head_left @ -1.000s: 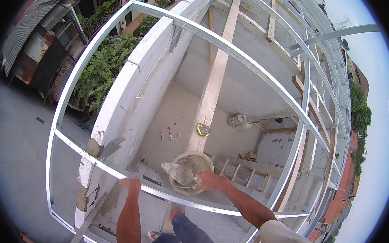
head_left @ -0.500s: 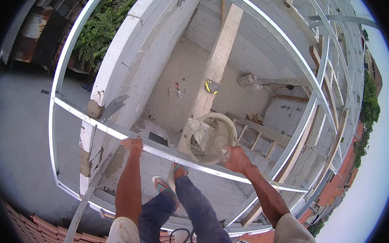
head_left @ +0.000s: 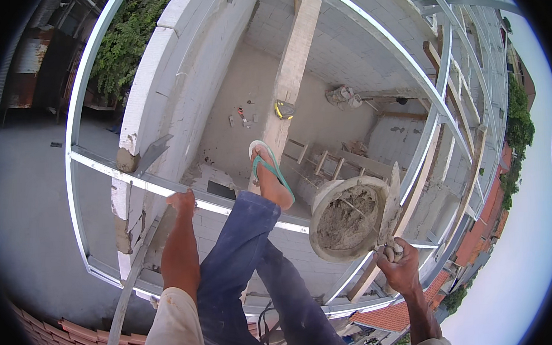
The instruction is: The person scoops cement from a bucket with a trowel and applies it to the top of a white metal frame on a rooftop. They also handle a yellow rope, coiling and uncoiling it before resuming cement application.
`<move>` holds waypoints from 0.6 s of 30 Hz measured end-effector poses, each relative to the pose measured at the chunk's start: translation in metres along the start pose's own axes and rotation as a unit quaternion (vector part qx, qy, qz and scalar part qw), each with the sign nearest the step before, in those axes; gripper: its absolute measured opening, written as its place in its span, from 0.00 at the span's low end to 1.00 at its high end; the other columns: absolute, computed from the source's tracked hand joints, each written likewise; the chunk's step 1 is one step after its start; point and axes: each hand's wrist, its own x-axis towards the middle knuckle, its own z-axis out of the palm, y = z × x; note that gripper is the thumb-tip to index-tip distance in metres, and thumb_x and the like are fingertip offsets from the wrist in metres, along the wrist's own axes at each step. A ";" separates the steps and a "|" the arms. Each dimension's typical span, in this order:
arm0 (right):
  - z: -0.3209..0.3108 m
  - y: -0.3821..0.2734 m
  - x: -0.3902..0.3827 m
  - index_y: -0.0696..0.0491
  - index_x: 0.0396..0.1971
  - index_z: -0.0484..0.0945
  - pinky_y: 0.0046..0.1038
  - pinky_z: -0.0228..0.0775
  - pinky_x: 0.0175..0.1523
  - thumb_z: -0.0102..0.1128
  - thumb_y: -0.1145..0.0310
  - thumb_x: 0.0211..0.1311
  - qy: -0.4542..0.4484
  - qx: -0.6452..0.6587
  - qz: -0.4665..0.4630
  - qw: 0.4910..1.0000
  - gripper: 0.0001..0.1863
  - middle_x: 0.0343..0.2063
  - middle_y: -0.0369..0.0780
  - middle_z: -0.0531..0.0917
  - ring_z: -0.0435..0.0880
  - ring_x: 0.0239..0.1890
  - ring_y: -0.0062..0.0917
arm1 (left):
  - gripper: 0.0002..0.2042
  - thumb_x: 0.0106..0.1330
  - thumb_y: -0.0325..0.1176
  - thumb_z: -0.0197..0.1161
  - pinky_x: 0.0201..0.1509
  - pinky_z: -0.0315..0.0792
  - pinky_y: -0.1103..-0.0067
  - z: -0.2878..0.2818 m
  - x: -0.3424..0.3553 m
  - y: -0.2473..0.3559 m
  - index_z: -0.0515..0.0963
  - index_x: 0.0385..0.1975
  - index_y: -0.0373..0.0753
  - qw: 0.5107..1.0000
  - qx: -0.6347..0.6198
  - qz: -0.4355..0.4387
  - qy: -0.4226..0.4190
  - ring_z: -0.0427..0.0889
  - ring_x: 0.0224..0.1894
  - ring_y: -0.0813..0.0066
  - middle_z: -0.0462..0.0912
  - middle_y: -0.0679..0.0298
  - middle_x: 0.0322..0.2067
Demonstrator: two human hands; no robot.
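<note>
My left hand (head_left: 183, 204) is closed around a light metal channel bar (head_left: 253, 215) that runs across in front of me. On the right, my right hand (head_left: 397, 265) grips a trowel (head_left: 389, 205) at its handle, blade pointing up. The same fingers are at the rim of a round bucket (head_left: 315, 233), apparently holding it too. Wet grey mortar (head_left: 348, 220) lies in the tilted bucket. One of my feet (head_left: 271, 179), in a green-strapped flip-flop, is beyond the bar, over the near end of a wooden plank (head_left: 289, 84).
A yellow-and-black tape measure (head_left: 283, 109) lies on the plank, above a room with a grey floor (head_left: 234, 87). Pale block walls (head_left: 143, 86) rise on the left. A wooden ladder (head_left: 332, 165) lies beyond the bucket. Metal frame members (head_left: 401, 60) and timbers (head_left: 453, 101) cross on the right.
One leg has swung across the bar, its foot now on the far side. My right hand has carried the bucket and trowel to the right. The left hand stays on the bar.
</note>
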 end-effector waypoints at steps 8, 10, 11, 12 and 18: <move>-0.023 -0.021 -0.005 0.61 0.36 0.83 0.22 0.68 0.33 0.74 0.70 0.56 0.019 0.061 0.015 0.998 0.12 0.23 0.31 0.81 0.73 0.26 0.12 | 0.35 0.65 0.40 0.72 0.57 0.83 0.61 0.009 0.030 -0.024 0.51 0.54 0.29 0.994 0.098 0.031 0.026 0.82 0.55 0.43 0.73 0.34 0.54; -0.025 -0.033 0.006 0.60 0.38 0.84 0.24 0.72 0.35 0.76 0.67 0.56 0.001 0.023 0.012 1.000 0.15 0.24 0.32 0.82 0.75 0.27 0.14 | 0.35 0.64 0.39 0.72 0.56 0.84 0.61 0.010 0.031 -0.021 0.51 0.53 0.29 0.993 0.095 0.041 0.049 0.83 0.53 0.43 0.74 0.35 0.52; -0.023 -0.038 0.006 0.60 0.39 0.84 0.24 0.73 0.36 0.76 0.67 0.56 0.005 0.025 0.022 0.999 0.15 0.25 0.32 0.83 0.76 0.27 0.14 | 0.35 0.64 0.39 0.73 0.55 0.84 0.61 0.008 0.008 -0.009 0.51 0.54 0.28 0.995 0.077 0.041 0.052 0.84 0.52 0.44 0.74 0.36 0.51; -0.021 -0.041 0.009 0.60 0.39 0.84 0.25 0.74 0.37 0.76 0.66 0.56 -0.001 0.026 0.033 0.999 0.16 0.25 0.33 0.84 0.77 0.28 0.15 | 0.35 0.64 0.39 0.73 0.54 0.84 0.61 0.002 -0.008 -0.005 0.51 0.54 0.28 0.996 0.062 0.034 0.058 0.84 0.50 0.44 0.74 0.37 0.50; -0.005 -0.064 0.068 0.61 0.38 0.84 0.24 0.74 0.35 0.77 0.66 0.56 -0.080 0.004 0.040 0.996 0.16 0.25 0.35 0.84 0.79 0.27 0.16 | 0.38 0.67 0.35 0.72 0.60 0.81 0.56 0.015 0.037 -0.046 0.48 0.61 0.28 0.995 0.054 0.053 0.058 0.77 0.61 0.43 0.68 0.33 0.59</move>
